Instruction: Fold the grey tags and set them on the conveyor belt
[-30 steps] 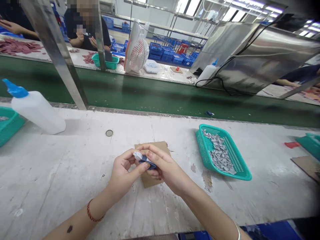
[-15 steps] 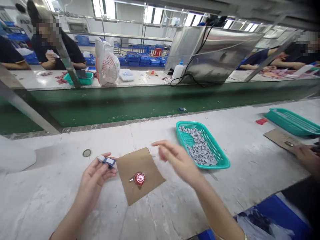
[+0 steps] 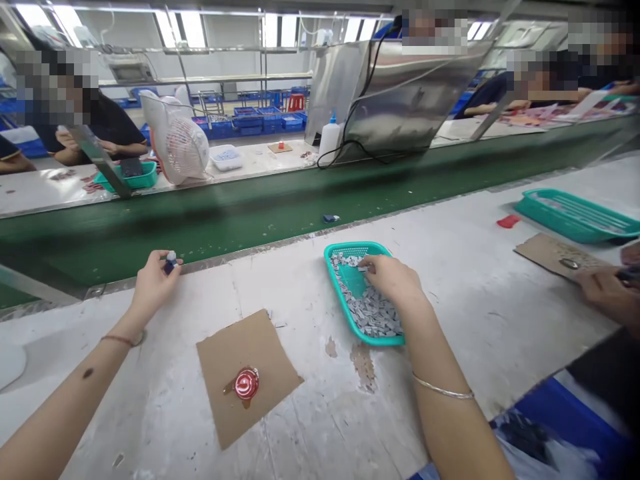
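My left hand [image 3: 156, 283] is raised over the table's far edge, beside the green strip. Its fingers pinch a small dark blue and white piece [image 3: 171, 262], partly hidden by them. Inside the green plastic basket [image 3: 334, 293], my right hand [image 3: 395, 281] reaches down with thumb and fingers closed on a small grey piece [image 3: 363, 268]. Many flat grey pieces [image 3: 375, 313] lie heaped there. Between my arms is a brown cardboard square [image 3: 270, 353], bearing a glossy red round thing [image 3: 247, 383] with a wet brown stain around it.
Another dark blue piece [image 3: 330, 218] lies on the green strip [image 3: 270, 210]. At right are a second green basket [image 3: 575, 217], a red piece [image 3: 509, 221] and a co-worker's hand [image 3: 603, 290] by another cardboard [image 3: 547, 257]. Across stand a fan [image 3: 185, 147] and a white bottle [image 3: 329, 140].
My left hand has moved from beside the cardboard up to the far edge with the blue and white piece. My right hand went from open above the table into the basket. The view shifted.
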`<action>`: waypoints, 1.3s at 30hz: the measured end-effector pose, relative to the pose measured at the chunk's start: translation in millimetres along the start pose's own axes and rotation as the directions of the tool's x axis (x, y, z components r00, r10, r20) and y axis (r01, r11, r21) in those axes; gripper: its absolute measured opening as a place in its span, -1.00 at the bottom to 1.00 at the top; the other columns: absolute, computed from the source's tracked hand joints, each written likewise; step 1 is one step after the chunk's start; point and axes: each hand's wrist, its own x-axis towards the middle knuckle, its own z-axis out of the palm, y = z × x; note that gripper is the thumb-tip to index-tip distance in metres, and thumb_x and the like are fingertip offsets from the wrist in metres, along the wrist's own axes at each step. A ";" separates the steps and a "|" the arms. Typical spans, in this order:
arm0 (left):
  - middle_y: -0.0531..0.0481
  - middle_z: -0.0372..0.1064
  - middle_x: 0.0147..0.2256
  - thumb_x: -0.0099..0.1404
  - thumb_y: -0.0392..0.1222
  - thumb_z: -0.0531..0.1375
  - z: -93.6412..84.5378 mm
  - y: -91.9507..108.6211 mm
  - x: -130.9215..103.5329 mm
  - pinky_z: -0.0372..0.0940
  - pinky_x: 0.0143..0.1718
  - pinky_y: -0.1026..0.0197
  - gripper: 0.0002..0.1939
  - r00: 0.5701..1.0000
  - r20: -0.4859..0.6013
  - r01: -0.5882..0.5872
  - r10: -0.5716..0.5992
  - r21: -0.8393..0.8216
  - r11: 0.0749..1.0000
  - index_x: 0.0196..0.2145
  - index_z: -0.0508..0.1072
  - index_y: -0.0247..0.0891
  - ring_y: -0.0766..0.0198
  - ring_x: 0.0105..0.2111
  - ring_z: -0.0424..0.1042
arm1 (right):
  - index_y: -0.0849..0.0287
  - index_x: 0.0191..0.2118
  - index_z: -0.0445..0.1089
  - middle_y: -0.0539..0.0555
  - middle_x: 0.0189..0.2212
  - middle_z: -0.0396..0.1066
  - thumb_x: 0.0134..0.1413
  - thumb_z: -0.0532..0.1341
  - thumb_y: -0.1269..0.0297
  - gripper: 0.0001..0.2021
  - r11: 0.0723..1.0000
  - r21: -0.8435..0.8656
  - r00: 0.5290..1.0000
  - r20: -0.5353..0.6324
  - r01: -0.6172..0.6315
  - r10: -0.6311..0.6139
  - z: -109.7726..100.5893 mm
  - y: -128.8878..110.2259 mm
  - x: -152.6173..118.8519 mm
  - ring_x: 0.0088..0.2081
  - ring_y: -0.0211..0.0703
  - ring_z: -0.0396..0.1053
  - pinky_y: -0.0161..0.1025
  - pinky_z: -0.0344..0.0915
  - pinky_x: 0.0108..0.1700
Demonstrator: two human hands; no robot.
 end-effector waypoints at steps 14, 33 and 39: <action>-0.40 0.17 0.08 0.30 -0.08 0.02 61.1 38.6 53.3 0.10 0.11 -0.21 -0.61 0.896 0.137 -0.407 0.422 0.630 0.662 -0.09 0.41 -0.43 -0.33 0.13 0.12 | 0.21 -0.25 0.52 0.28 -0.12 0.48 0.07 0.10 0.51 -0.75 0.999 0.048 1.000 -0.011 -0.023 0.024 9.8 0.6 0.0 -0.07 0.11 0.42 -0.10 0.29 -0.13; -0.24 0.29 0.06 0.27 -0.33 0.09 251.4 192.5 55.9 0.15 0.11 -0.16 -0.68 0.774 0.459 -0.535 0.435 0.107 0.838 -0.03 0.43 -0.23 -0.11 0.12 0.18 | 0.17 -0.31 0.51 0.05 -0.43 0.53 -0.08 0.31 0.32 -0.86 0.238 0.971 0.965 0.075 -0.014 -0.250 9.3 0.3 -17.6 -0.36 -0.17 0.48 -0.20 0.45 -0.28; -0.22 0.40 -0.11 0.20 -0.39 0.15 238.4 180.3 53.2 0.17 0.09 0.00 -0.89 0.867 0.353 -0.281 0.351 -0.234 0.931 -0.33 0.47 -0.30 0.01 0.01 0.31 | 0.18 -0.34 0.50 0.04 -0.46 0.52 -0.10 0.30 0.35 -0.88 0.253 0.967 0.965 0.097 -0.033 -0.242 12.1 0.4 -17.0 -0.38 -0.19 0.48 -0.23 0.44 -0.27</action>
